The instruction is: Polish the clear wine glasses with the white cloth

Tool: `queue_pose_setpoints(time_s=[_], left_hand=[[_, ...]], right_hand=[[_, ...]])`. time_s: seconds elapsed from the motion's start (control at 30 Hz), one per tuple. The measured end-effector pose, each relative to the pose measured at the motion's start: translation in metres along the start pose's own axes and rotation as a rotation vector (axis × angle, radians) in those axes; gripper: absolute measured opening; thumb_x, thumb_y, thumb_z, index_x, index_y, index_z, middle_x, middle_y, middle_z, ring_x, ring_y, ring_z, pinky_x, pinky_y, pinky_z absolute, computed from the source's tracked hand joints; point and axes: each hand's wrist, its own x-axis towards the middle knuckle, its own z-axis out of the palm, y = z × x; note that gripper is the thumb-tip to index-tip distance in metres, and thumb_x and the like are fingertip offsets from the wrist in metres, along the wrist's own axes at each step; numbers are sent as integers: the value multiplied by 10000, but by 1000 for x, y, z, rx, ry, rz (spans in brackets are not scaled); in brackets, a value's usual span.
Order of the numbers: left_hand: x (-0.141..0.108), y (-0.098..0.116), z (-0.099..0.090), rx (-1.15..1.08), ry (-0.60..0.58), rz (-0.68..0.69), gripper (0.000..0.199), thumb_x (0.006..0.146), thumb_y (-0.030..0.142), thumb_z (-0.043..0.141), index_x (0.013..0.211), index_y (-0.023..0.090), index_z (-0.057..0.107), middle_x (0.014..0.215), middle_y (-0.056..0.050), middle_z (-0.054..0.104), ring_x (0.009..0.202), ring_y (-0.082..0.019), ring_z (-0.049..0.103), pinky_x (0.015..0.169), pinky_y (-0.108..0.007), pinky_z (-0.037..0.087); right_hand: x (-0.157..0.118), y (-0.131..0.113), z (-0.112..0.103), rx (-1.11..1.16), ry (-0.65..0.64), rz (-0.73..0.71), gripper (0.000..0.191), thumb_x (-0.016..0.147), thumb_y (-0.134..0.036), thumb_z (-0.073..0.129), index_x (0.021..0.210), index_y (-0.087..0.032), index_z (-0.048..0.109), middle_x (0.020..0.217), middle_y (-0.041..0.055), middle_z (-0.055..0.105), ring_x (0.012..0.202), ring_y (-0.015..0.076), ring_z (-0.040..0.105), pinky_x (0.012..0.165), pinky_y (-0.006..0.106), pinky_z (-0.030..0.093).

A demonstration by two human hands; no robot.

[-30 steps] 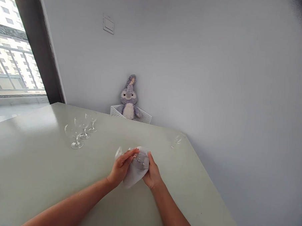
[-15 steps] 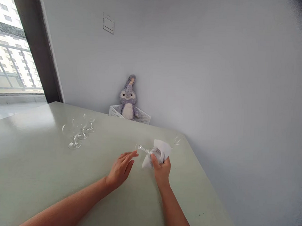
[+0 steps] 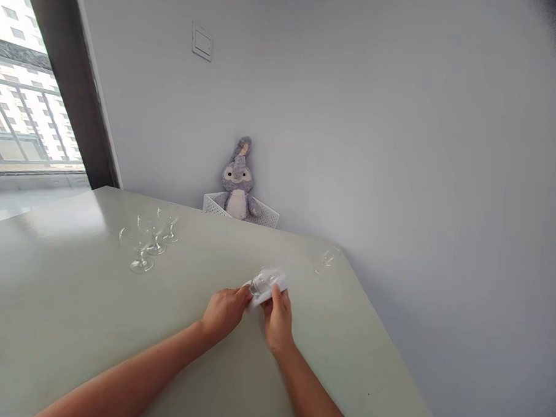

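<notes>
My left hand (image 3: 226,311) is closed at the near left end of a clear stemmed glass (image 3: 260,285), its fingertips round the foot or stem, which they mostly hide. A white cloth (image 3: 275,277), blurred by motion, lies about and under the bowl. My right hand (image 3: 280,322) grips the cloth with the thumb on top, pressing it to the glass. Both hands are close together just above the pale table (image 3: 197,371).
Three clear stemmed glasses (image 3: 141,264) stand upright at the table's left. Another clear glass (image 3: 327,258) lies near the right edge. Behind the table's far edge, a grey plush toy (image 3: 237,185) sits in a white perforated basket (image 3: 269,217) against the wall.
My left hand, open beside the glass before, has closed on its foot end. My right hand has moved left with the cloth and glass, and the glass has tilted.
</notes>
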Motion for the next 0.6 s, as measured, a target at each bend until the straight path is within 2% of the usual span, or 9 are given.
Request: queue_pose_setpoints(time_s=[0.1, 0.2, 0.27, 0.37, 0.47, 0.53, 0.6], left_hand=[[2, -2, -6, -30, -22, -64, 266, 869, 275, 298, 881, 193, 550, 707, -57, 645, 613, -179, 583, 532, -236, 317], [3, -6, -11, -75, -15, -86, 205, 828, 204, 340, 841, 195, 544, 699, -47, 634, 604, -170, 571, 526, -230, 301], [3, -8, -11, -109, -10, -55, 206, 816, 184, 338, 815, 193, 544, 681, -46, 625, 588, -164, 557, 525, -232, 297], [3, -9, -8, -176, -7, -6, 221, 804, 177, 330, 732, 180, 539, 638, -44, 601, 552, -150, 519, 522, -237, 294], [4, -8, -6, -302, 45, -28, 251, 795, 178, 308, 683, 173, 533, 607, -26, 567, 535, -127, 475, 528, -229, 304], [3, -7, -7, -429, 79, -46, 275, 799, 195, 289, 722, 171, 552, 617, -10, 556, 549, -118, 465, 548, -221, 323], [2, -6, -10, -573, 92, -66, 302, 808, 228, 281, 805, 170, 577, 611, 7, 540, 554, -113, 456, 557, -216, 334]], right_hand=[[-11, 10, 9, -181, -99, -108, 418, 835, -353, 438, 1221, -203, 384, 1079, 84, 558, 953, 186, 540, 823, 335, 436], [-17, 16, 9, -557, -204, -286, 516, 838, -270, 423, 1327, -198, 274, 1215, 126, 478, 1072, 224, 478, 871, 368, 404], [-17, 19, 4, -828, -272, -354, 533, 834, -229, 399, 1348, -202, 261, 1197, 144, 498, 1038, 261, 503, 809, 395, 430], [-13, 19, -2, -1093, -358, -374, 517, 825, -182, 359, 1338, -207, 299, 1017, 129, 613, 848, 262, 587, 688, 385, 461], [-10, 13, -3, -1087, -367, -422, 502, 805, -163, 377, 1302, -235, 361, 1024, 85, 628, 841, 227, 597, 707, 338, 462], [-9, 8, -2, -1004, -348, -450, 464, 784, -156, 405, 1236, -257, 443, 1074, 51, 612, 888, 200, 583, 760, 305, 448], [-8, 4, 0, -893, -324, -428, 389, 762, -153, 429, 1123, -248, 535, 1042, 28, 620, 874, 174, 575, 772, 272, 438]])
